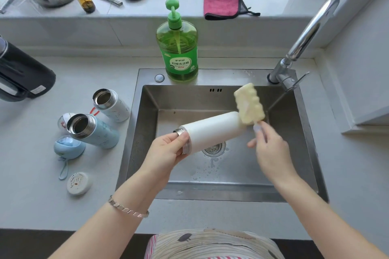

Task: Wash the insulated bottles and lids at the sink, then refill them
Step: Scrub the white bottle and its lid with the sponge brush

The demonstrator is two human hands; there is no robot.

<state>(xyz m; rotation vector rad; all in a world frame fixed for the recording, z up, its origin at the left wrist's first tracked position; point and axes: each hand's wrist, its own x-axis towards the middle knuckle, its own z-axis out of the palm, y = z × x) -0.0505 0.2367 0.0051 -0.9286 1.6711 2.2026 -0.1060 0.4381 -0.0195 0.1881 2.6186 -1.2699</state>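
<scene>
Bottle, smooth white cylinder, knobbly yellow sponge brush against base

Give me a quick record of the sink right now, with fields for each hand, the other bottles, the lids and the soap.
left hand: grips the white bottle near its open mouth, on its side over the sink
right hand: holds the sponge brush by its handle, sponge at the bottle's base end
other bottles: blue bottle and patterned bottle, both open, on the counter left of the sink
lids: blue lid and white lid beside them
soap: green dish soap on the sink's back rim
</scene>
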